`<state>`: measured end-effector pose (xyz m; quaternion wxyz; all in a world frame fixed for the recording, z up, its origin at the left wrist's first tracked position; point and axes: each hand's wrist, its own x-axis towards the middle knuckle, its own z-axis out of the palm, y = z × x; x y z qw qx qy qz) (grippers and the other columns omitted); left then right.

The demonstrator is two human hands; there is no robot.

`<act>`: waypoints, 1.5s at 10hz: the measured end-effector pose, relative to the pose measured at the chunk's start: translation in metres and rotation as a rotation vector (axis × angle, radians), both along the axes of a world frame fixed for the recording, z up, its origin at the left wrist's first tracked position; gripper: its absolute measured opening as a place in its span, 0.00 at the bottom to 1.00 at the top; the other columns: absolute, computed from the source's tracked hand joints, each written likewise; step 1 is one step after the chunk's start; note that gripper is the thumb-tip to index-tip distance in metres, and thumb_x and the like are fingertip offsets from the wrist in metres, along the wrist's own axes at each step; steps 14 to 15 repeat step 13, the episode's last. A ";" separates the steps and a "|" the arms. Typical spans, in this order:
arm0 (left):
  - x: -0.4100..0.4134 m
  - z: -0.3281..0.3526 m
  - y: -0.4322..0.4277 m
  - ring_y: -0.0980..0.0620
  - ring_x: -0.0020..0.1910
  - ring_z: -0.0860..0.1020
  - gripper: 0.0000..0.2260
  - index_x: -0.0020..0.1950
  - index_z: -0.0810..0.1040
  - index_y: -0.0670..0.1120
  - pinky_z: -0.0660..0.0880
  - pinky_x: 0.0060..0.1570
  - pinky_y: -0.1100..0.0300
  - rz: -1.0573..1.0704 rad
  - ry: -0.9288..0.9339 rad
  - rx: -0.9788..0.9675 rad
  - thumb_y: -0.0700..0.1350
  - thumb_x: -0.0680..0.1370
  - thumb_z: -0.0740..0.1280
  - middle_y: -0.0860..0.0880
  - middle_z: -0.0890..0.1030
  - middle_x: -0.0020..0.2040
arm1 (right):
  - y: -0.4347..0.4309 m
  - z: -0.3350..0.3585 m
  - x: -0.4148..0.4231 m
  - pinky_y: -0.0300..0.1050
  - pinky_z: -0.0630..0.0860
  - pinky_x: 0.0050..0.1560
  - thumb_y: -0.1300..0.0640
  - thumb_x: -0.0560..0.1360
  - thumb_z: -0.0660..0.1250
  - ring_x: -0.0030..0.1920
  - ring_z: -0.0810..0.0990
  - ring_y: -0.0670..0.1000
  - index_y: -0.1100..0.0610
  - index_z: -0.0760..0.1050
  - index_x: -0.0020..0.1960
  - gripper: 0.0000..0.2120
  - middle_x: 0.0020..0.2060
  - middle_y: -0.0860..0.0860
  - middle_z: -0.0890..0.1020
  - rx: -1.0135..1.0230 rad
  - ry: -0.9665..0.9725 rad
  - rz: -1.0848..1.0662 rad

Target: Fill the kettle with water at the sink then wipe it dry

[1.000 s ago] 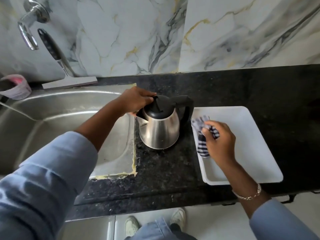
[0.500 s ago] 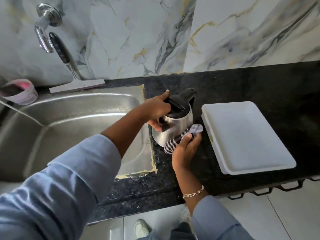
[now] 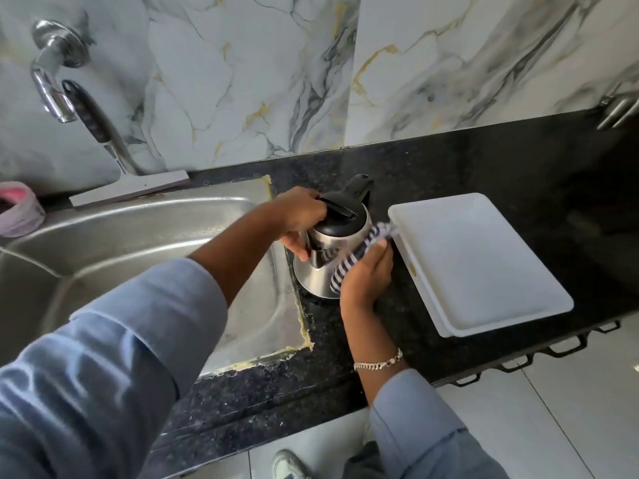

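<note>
Black desk [image 3: 484,160]: kettle [image 3: 323,264] between sink [image 3: 103,236] left, white tray [image 3: 484,264] right. Left hand [image 3: 301,216] grips kettle top; right hand [image 3: 363,278] presses striped cloth [image 3: 349,264] on its side.

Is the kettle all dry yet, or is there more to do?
Not yet. The kettle stands on the counter, away from the tap. The left hand steadies it while the right hand rubs the striped cloth on one side. Remaining sides look unwiped.

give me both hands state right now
Left hand: closed on the kettle top.
Right hand: closed on the striped cloth, pressed to the kettle.
</note>
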<state>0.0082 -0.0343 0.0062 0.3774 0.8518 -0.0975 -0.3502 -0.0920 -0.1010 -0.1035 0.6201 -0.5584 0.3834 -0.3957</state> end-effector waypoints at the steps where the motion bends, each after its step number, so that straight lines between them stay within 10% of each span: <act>1: 0.014 0.008 -0.002 0.33 0.47 0.84 0.13 0.62 0.76 0.42 0.82 0.42 0.37 -0.125 -0.002 0.054 0.39 0.77 0.63 0.36 0.81 0.56 | 0.001 0.025 0.015 0.61 0.73 0.70 0.50 0.80 0.61 0.67 0.77 0.63 0.64 0.79 0.65 0.22 0.65 0.63 0.81 -0.402 -0.030 0.037; 3: 0.042 0.015 -0.013 0.33 0.46 0.83 0.26 0.67 0.74 0.53 0.83 0.35 0.41 -0.277 -0.227 0.194 0.32 0.75 0.55 0.41 0.77 0.59 | 0.020 -0.029 -0.007 0.60 0.71 0.70 0.58 0.80 0.61 0.68 0.76 0.69 0.70 0.75 0.68 0.21 0.67 0.70 0.77 -0.492 0.178 0.035; 5: 0.046 0.010 -0.020 0.39 0.60 0.77 0.25 0.66 0.76 0.53 0.77 0.57 0.50 -0.283 -0.686 0.341 0.36 0.72 0.58 0.43 0.79 0.64 | -0.049 -0.017 -0.026 0.44 0.76 0.50 0.64 0.76 0.73 0.47 0.82 0.57 0.63 0.80 0.52 0.06 0.46 0.60 0.84 -0.266 0.272 0.289; 6: -0.011 -0.004 -0.026 0.42 0.58 0.78 0.18 0.61 0.77 0.48 0.76 0.56 0.51 -0.010 -1.044 -0.117 0.40 0.72 0.62 0.43 0.81 0.60 | -0.087 0.011 -0.035 0.28 0.75 0.41 0.56 0.75 0.76 0.40 0.82 0.38 0.50 0.79 0.46 0.06 0.41 0.46 0.84 -0.146 0.206 0.318; 7: -0.088 -0.027 -0.061 0.51 0.54 0.78 0.20 0.62 0.73 0.52 0.74 0.56 0.59 -0.034 -0.872 -0.446 0.45 0.70 0.67 0.48 0.81 0.56 | -0.129 0.035 -0.041 0.43 0.83 0.49 0.50 0.75 0.75 0.47 0.86 0.45 0.48 0.81 0.48 0.04 0.46 0.50 0.88 -0.006 0.169 0.324; 8: -0.113 -0.051 -0.113 0.50 0.53 0.82 0.30 0.69 0.71 0.52 0.78 0.58 0.52 -0.016 -0.309 -0.551 0.40 0.69 0.74 0.47 0.83 0.56 | -0.176 0.052 -0.044 0.57 0.84 0.57 0.45 0.68 0.70 0.52 0.88 0.59 0.53 0.86 0.52 0.18 0.51 0.57 0.89 0.209 0.168 0.431; 9: -0.106 -0.072 -0.161 0.56 0.40 0.82 0.22 0.59 0.79 0.51 0.81 0.51 0.52 0.163 -0.218 -0.522 0.36 0.67 0.75 0.50 0.84 0.42 | -0.226 0.053 -0.051 0.57 0.83 0.61 0.55 0.69 0.62 0.54 0.87 0.57 0.48 0.87 0.50 0.17 0.55 0.55 0.88 0.059 0.378 0.474; 11: -0.094 -0.107 -0.226 0.38 0.54 0.80 0.12 0.54 0.80 0.39 0.77 0.54 0.53 0.167 -0.223 -0.081 0.37 0.71 0.66 0.38 0.84 0.52 | -0.285 0.009 -0.056 0.45 0.78 0.56 0.71 0.71 0.70 0.53 0.86 0.60 0.62 0.88 0.50 0.12 0.49 0.60 0.90 -0.607 0.769 0.594; 15: -0.091 -0.102 -0.225 0.40 0.59 0.76 0.19 0.62 0.73 0.40 0.72 0.52 0.58 0.018 -0.252 0.031 0.40 0.72 0.66 0.38 0.78 0.61 | -0.288 -0.003 -0.055 0.55 0.80 0.60 0.65 0.75 0.69 0.59 0.82 0.63 0.57 0.85 0.60 0.15 0.58 0.59 0.86 -0.864 0.939 0.761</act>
